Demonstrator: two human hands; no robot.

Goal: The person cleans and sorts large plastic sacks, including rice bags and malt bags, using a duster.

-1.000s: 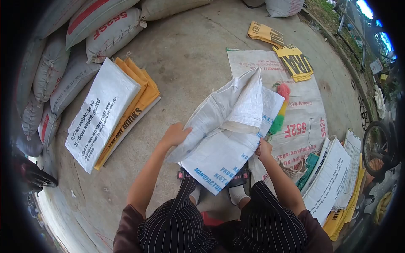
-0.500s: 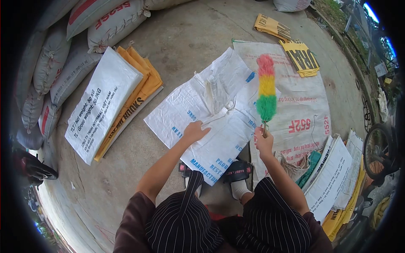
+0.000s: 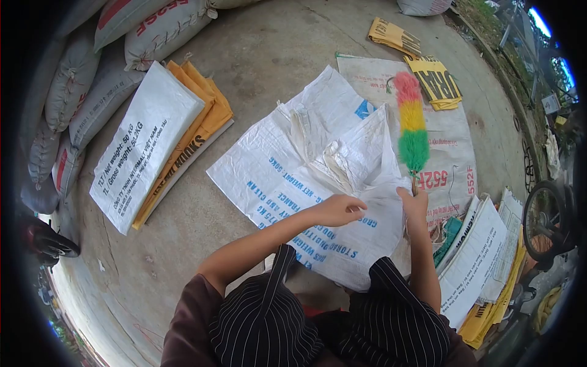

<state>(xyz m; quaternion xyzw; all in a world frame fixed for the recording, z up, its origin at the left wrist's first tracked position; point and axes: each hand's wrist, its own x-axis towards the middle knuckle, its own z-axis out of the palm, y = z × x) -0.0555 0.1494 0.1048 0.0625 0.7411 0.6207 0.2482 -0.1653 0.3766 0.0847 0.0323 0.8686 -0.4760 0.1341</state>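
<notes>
A white woven sack [image 3: 263, 159] with blue print lies spread and creased in front of me, its near end reaching over my feet. My right hand [image 3: 414, 205] is closed around the handle of a fluffy duster [image 3: 408, 116], banded pink, yellow and green and pointing away from me. The sack's right edge runs right up to that hand's fingers. Low over the middle of the sack, my left hand [image 3: 337, 210] has its fingers curved and apart, with nothing between them. Beneath the duster lies another flat sack [image 3: 449, 144] with red print.
Folded white and orange sacks [image 3: 147, 134] lie to the left, near stacked full sacks [image 3: 72, 92]. More folded sacks [image 3: 477, 263] are at the right. Two yellow folded bundles [image 3: 437, 82] [image 3: 393, 37] lie at the far right, and a bicycle wheel [image 3: 547, 220] stands at the right edge.
My left hand has let go of the sack and moved right. The right hand and duster have shifted right. The white sack is spread wider, showing more blue print, and now covers my feet.
</notes>
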